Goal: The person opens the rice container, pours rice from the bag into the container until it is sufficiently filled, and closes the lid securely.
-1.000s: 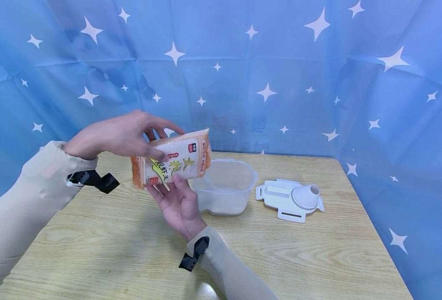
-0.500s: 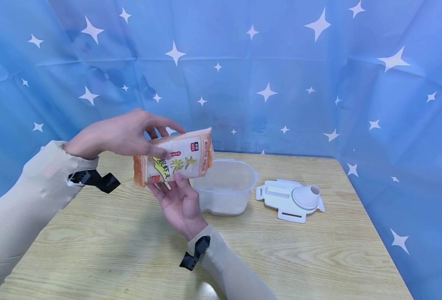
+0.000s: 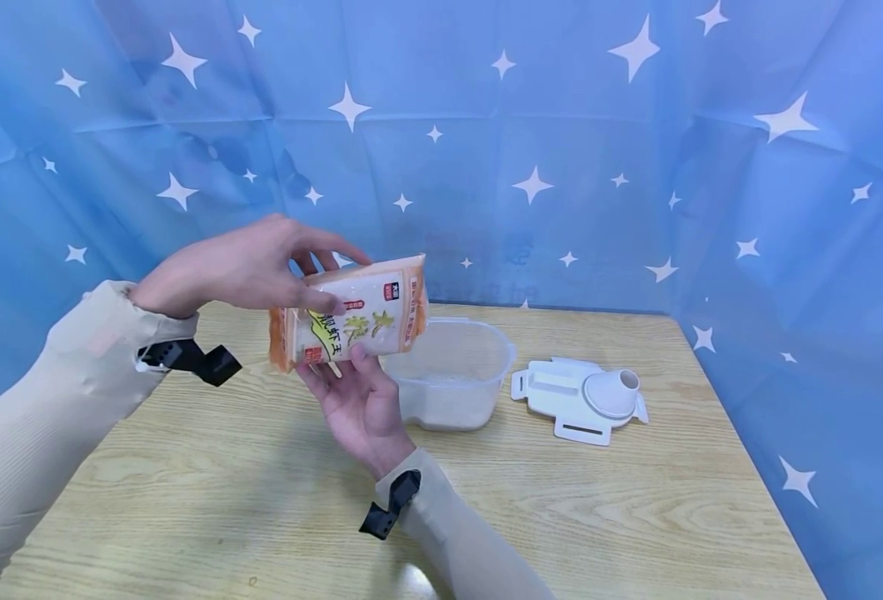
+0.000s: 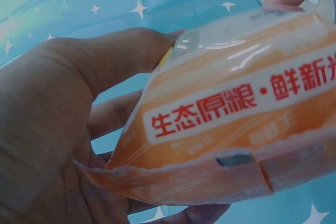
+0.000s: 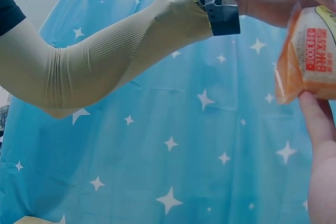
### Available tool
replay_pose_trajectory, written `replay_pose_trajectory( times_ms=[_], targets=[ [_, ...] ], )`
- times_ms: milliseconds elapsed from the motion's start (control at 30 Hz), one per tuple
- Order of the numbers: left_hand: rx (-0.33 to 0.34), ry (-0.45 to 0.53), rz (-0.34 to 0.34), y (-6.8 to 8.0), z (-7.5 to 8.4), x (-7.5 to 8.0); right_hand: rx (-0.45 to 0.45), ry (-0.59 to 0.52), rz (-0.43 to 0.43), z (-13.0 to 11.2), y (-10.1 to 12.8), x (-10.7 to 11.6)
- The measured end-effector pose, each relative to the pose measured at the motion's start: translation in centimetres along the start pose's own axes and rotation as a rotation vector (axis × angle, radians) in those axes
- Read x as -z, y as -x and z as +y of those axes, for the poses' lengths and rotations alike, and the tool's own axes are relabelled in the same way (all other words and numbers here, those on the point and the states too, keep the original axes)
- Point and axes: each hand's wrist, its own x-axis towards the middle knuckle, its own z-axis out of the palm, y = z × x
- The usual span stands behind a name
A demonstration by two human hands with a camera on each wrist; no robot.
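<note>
An orange and white plastic bag of rice (image 3: pixel 370 321) with printed lettering is held up over the table, tilted with its right end higher. My left hand (image 3: pixel 254 262) grips its upper left side, thumb across the printed front and fingers over the top edge. From below, my right hand (image 3: pixel 362 408) holds the lower edge, its thumb on the front. In the left wrist view, the orange end of the bag (image 4: pixel 226 114) with its sealed seam fills much of the picture. The right wrist view catches the bag's corner (image 5: pixel 310 56) between both hands.
Right behind the bag, a clear plastic container (image 3: pixel 456 375) without a lid stands on the wooden table (image 3: pixel 599 517). To its right lies a white lid (image 3: pixel 561 392) with side clips and a round spout (image 3: pixel 614 392). A blue star-patterned curtain (image 3: pixel 441 150) hangs behind.
The bag has shifted slightly right and up, and its front has turned a little. Both hands keep their hold and move only slightly with it.
</note>
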Motion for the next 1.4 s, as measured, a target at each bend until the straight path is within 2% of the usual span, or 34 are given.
replay_pose_trajectory(
  times_ms=[800,1400],
  targets=[
    [-0.012,0.011,0.010,0.00,-0.21,-0.09,-0.002,-0.032,0.030,0.29,-0.08,-0.29],
    [-0.025,0.006,0.019,0.10,-0.22,-0.06,0.013,-0.040,0.021,0.39,-0.11,-0.36]
  ],
)
